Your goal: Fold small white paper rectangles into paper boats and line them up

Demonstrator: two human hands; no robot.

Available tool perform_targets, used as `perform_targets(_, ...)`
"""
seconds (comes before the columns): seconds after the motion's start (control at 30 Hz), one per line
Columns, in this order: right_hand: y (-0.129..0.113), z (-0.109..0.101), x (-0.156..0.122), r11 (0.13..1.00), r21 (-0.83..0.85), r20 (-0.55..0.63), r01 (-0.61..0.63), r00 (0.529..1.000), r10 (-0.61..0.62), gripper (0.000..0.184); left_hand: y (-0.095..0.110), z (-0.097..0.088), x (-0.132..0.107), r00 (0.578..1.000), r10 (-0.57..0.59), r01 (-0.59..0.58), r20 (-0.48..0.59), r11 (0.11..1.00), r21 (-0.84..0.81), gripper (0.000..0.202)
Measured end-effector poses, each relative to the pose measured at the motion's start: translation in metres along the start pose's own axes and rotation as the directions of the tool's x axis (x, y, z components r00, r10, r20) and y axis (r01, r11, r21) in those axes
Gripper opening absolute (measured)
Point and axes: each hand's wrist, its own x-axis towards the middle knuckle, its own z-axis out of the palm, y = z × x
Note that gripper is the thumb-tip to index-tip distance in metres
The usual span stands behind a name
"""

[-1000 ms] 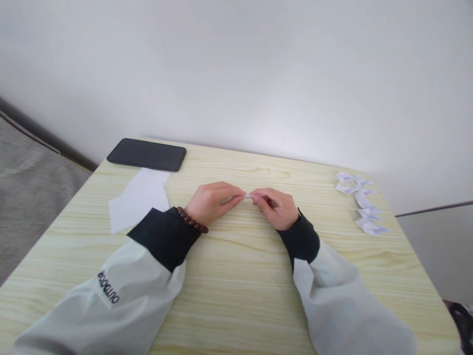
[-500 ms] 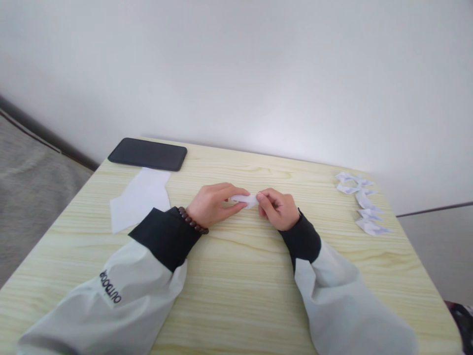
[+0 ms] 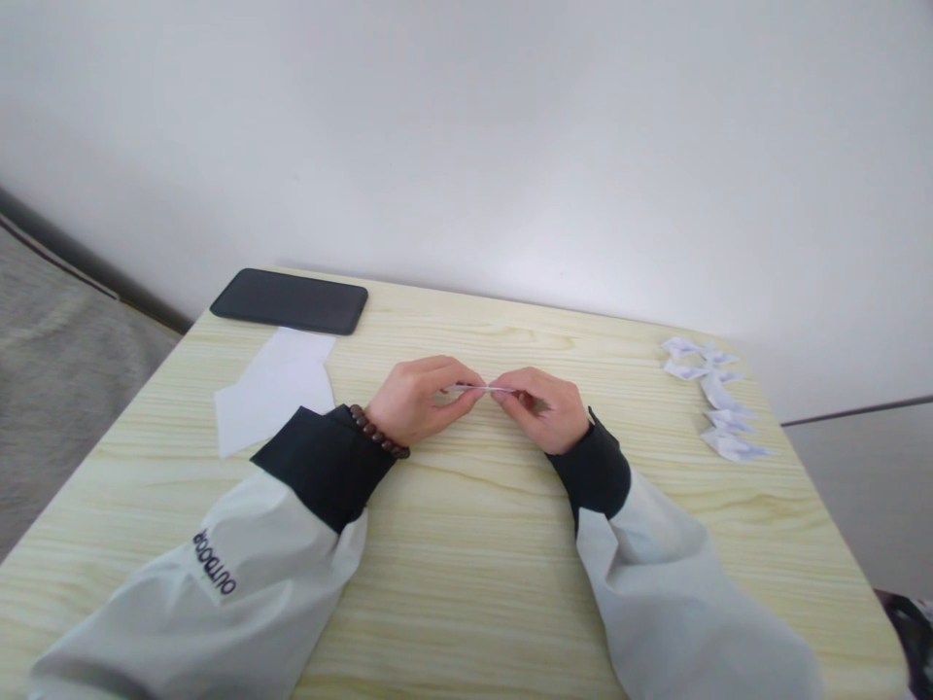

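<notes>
A small folded piece of white paper (image 3: 475,387) is held between my two hands above the middle of the table, seen almost edge-on as a thin line. My left hand (image 3: 421,399), with a dark beaded bracelet at the wrist, pinches one end between thumb and fingers. At the other end my right hand (image 3: 543,403) grips it the same way, its fingertips close to those of the left. Much of the paper is hidden behind the fingers.
White paper sheets (image 3: 281,384) lie on the left of the wood-grain table (image 3: 466,564), partly under my sleeve. Behind them is a black phone (image 3: 292,300). Several folded white paper figures (image 3: 731,445) stand at the right. A white wall (image 3: 466,146) rises along the back edge.
The folded paper has turned from showing a flat white face to nearly edge-on. My right fingers have shifted left along it, closer to my left fingertips.
</notes>
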Motion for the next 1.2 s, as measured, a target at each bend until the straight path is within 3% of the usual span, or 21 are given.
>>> perform_targets(0.43, -0.0040, 0.0016, 0.0016, 0.998, 0.019, -0.038, 0.065, 0.997, -0.064, 0.008, -0.0015, 0.0000, 0.0010, 0.999, 0.046, -0.046, 0.024, 0.999, 0.009, 0.009)
perform_targets(0.8, -0.0045, 0.0023, 0.0006, 0.995, -0.059, -0.020, 0.086, 0.996, -0.088, 0.006, -0.0007, -0.0006, 0.0018, 0.999, 0.039, -0.040, 0.037, 0.999, 0.012, 0.011)
perform_targets(1.2, -0.0068, 0.0044, -0.0004, 0.998, -0.051, 0.051, 0.040, 0.998, -0.037, 0.008, 0.0008, 0.0007, 0.0004, 0.999, 0.021, -0.020, 0.040, 1.000, -0.012, 0.007)
